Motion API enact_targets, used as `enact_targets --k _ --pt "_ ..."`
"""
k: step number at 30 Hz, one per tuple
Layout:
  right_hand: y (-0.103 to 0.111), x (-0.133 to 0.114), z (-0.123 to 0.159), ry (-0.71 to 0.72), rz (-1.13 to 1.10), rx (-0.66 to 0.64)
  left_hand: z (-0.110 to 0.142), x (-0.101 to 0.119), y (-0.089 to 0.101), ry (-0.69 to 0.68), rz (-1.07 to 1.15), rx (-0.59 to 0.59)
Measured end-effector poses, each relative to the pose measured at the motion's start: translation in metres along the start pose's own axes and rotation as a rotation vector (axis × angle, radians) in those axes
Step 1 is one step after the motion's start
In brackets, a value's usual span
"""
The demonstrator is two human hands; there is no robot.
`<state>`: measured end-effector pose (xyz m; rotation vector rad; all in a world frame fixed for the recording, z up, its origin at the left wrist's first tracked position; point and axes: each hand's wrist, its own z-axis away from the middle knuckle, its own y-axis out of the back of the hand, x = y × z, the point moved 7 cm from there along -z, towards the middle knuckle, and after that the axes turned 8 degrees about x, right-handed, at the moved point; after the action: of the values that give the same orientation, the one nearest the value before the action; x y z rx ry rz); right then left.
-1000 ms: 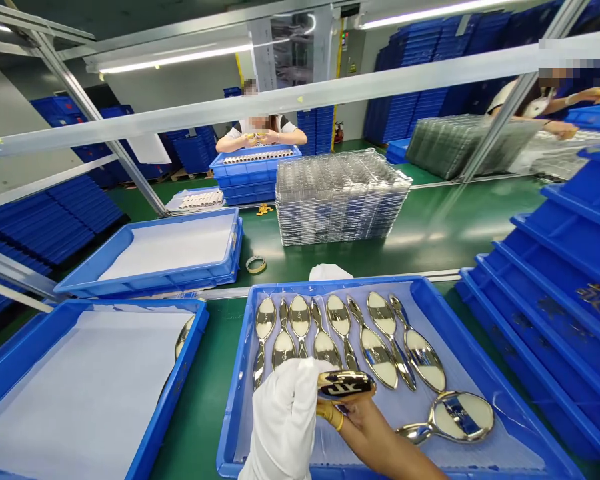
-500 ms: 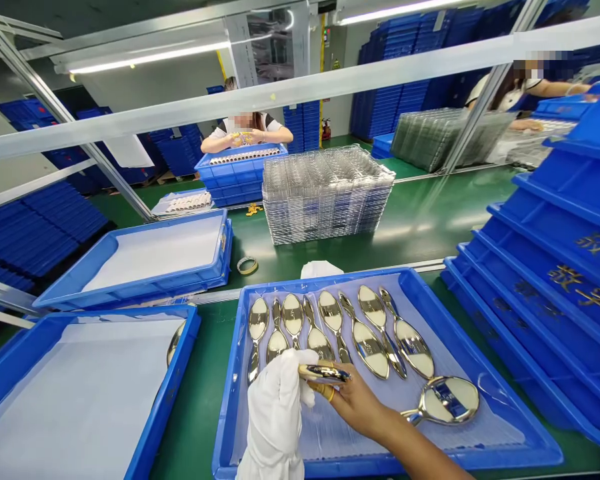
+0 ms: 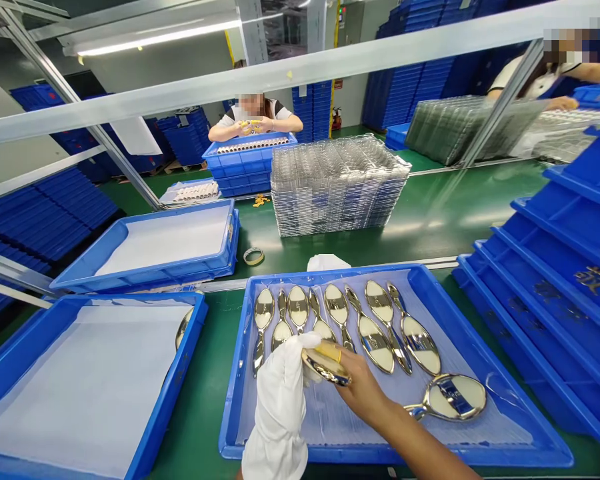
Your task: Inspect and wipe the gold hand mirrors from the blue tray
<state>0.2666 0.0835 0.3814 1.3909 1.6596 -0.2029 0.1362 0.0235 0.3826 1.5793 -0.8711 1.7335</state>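
A shiny gold paddle-shaped piece (image 3: 327, 367), like a hand mirror or hairbrush back, is held between my two hands above the near tray. My left hand (image 3: 283, 393), in a white glove, is closed on its left end. My right hand (image 3: 357, 383) is bare, with yellow covering on a finger, and grips the piece from behind and the right. The blue tray (image 3: 520, 457) below has a white sheet and a row of similar handled pieces, heads and handles alternating. A separate handled piece (image 3: 455, 398) lies at the tray's right, beyond my right forearm.
Left stands a paper-lined blue tray (image 3: 153, 427), with another lined tray (image 3: 230, 257) behind it. A tape roll (image 3: 253, 257) and clear plastic trays (image 3: 337, 193) sit beyond. Stacked blue trays (image 3: 535, 287) rise at right. Two people work across the bench; a metal rail (image 3: 330, 73) crosses above.
The held piece has turned so more of its broad gold face and rim shows. My hands remain on it. The whole view has shifted slightly.
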Motion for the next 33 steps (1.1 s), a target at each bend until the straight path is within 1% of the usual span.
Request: enact_targets --k 2,5,8,12,14,16,18,20,22,24,27,30,33 --pt "-0.001 -0.001 0.001 0.017 0.014 0.01 -0.005 -0.007 0.003 -0.023 -0.018 -0.058" --pt "-0.001 -0.002 0.001 0.034 0.037 0.032 -0.007 -0.004 0.005 -0.139 -0.062 -0.095" --pt "0.0 -0.002 0.001 0.039 0.06 0.049 -0.004 0.004 0.005 -0.197 -0.042 -0.052" --pt "0.001 -0.002 0.0 0.034 0.088 0.063 -0.001 0.01 0.004 -0.184 -0.004 0.014" --pt "0.0 -0.001 0.0 0.033 0.098 0.068 -0.001 0.01 0.004 -0.205 0.006 0.008" --pt "-0.001 0.0 0.0 0.026 0.106 0.076 -0.003 0.005 0.003 -0.195 0.026 -0.03" --pt "-0.002 0.002 0.002 0.015 0.111 0.087 -0.004 -0.005 0.001 -0.113 0.045 -0.071" --pt "-0.003 0.004 0.003 0.005 0.112 0.097 -0.002 -0.009 0.0 -0.044 0.052 -0.052" --pt "-0.003 0.005 0.004 -0.004 0.109 0.1 0.005 -0.001 -0.002 -0.059 0.042 -0.01" --pt "-0.005 0.006 0.005 -0.018 0.103 0.097 0.013 0.015 -0.004 -0.136 0.011 0.04" --pt "-0.007 0.007 0.007 -0.054 0.094 0.09 0.023 0.035 -0.009 -0.24 -0.094 0.08" --pt "-0.009 0.005 0.008 -0.089 0.083 0.083 0.027 0.043 -0.01 -0.335 -0.173 0.079" --pt "-0.009 0.0 0.008 -0.103 0.069 0.081 0.029 0.044 -0.009 -0.412 -0.238 0.076"
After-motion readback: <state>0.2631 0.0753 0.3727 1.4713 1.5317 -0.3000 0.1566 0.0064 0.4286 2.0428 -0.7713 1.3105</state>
